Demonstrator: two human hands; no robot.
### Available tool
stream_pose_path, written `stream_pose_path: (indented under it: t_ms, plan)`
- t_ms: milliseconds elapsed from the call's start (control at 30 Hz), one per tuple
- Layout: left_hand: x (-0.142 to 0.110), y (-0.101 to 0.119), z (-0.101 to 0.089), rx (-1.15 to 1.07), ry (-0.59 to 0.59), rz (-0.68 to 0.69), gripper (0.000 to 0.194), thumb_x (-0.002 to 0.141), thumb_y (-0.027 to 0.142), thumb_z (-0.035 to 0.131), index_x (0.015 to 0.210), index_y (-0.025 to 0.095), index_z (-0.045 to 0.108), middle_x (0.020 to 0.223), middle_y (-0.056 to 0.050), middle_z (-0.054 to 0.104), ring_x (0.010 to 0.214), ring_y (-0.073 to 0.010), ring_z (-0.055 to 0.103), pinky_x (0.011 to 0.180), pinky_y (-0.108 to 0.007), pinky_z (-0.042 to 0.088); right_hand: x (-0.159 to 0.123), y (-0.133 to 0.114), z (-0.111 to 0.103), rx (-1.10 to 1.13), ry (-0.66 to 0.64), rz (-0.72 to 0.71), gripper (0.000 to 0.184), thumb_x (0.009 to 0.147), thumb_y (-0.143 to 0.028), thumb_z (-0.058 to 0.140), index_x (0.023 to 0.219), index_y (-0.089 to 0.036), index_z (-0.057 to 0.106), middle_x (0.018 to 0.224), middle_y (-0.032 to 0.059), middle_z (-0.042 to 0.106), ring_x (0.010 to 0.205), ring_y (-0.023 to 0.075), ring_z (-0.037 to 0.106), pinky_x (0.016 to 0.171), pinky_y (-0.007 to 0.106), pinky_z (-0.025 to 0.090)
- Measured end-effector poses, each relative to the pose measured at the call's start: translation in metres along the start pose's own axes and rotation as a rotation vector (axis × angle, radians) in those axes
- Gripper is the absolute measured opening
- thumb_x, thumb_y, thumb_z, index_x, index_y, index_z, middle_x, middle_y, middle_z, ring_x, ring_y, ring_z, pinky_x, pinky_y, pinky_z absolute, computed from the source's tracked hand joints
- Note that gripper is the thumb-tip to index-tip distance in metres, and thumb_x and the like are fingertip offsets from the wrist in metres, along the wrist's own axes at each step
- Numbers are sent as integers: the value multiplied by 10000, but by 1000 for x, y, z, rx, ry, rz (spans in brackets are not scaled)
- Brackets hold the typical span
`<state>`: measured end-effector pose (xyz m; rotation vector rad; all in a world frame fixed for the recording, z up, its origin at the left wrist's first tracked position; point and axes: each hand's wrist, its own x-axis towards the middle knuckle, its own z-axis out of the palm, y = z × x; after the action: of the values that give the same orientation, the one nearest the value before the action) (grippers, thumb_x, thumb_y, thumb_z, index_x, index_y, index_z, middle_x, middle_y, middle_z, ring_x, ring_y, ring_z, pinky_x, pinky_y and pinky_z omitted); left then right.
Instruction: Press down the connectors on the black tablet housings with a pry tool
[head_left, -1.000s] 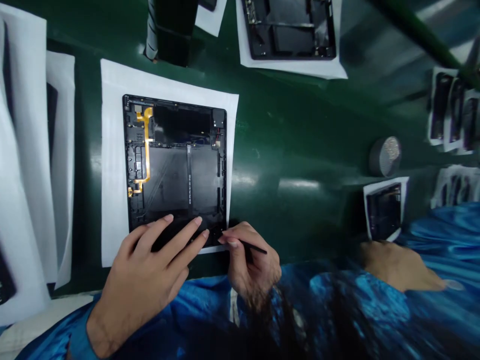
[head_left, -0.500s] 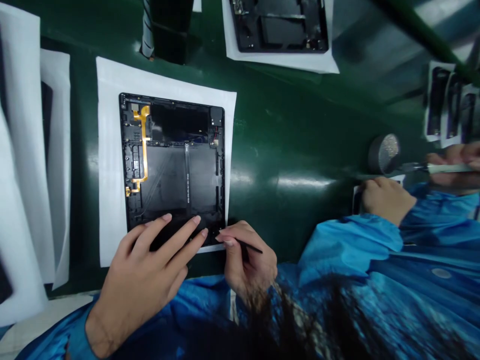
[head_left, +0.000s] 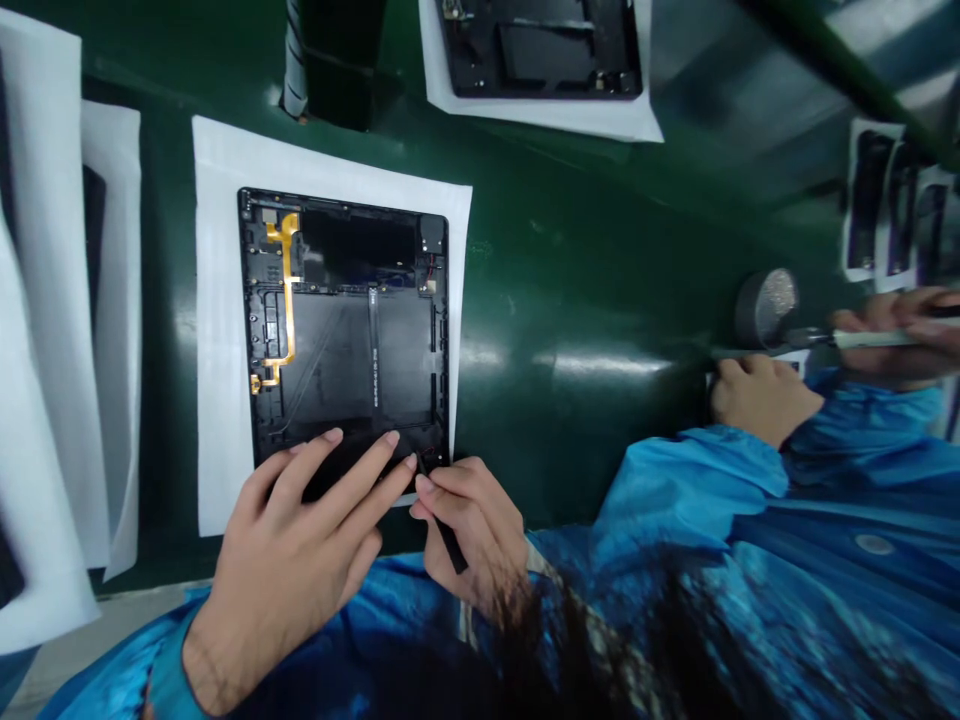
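An opened black tablet shell [head_left: 345,330] with an orange flex cable [head_left: 287,300] lies on a white sheet [head_left: 217,330] on the green belt. My left hand [head_left: 300,530] rests flat on the shell's near edge, fingers spread. My right hand [head_left: 472,530] pinches a thin black tool [head_left: 442,525], its tip at the shell's near right corner.
Another opened shell on white paper [head_left: 540,60] lies at the back. White sheets [head_left: 60,330] lie at the left. A co-worker in a blue sleeve [head_left: 720,480] works at the right, hands [head_left: 757,395] near a grey round object [head_left: 765,305]. A dark post [head_left: 341,60] stands behind.
My right hand has shifted left along the shell's near edge and the black tool has swung to point up toward the corner. The co-worker's arms moved in at the right.
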<state>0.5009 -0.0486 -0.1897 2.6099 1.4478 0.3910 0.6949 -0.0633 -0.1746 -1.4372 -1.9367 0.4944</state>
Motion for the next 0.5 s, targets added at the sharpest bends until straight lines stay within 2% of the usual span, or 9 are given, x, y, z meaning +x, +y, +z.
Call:
stream_pose_path:
  t_ms: [167, 267, 500]
  plan:
    - [0, -2, -1, -7, 8, 11, 495, 1075, 377, 255, 1527, 439, 448, 1541, 160, 338, 1581, -258, 153, 1075, -612, 569, 7, 0, -5, 48, 3, 49, 299, 859, 17, 602, 1084, -171, 660, 879, 61, 651, 732, 181, 626, 572, 340, 600]
    - [-3, 0, 1, -18, -13, -7, 511, 1073, 385, 234, 1550, 466, 398, 1545, 171, 320, 1582, -265, 147, 1093, -640, 553, 10, -2, -8, 51, 2, 72, 272, 869, 2, 594, 1064, -177, 657, 878, 53, 645, 725, 178, 625, 579, 348, 603]
    - [-12, 0, 8, -68, -97, -30, 484, 1080, 483, 225, 1477, 469, 502, 1523, 195, 341, 1568, -297, 175, 1122, -666, 528, 2, 0, -3, 45, 1, 28, 413, 820, 4, 636, 1165, -221, 669, 862, 48, 665, 694, 201, 629, 527, 360, 585]
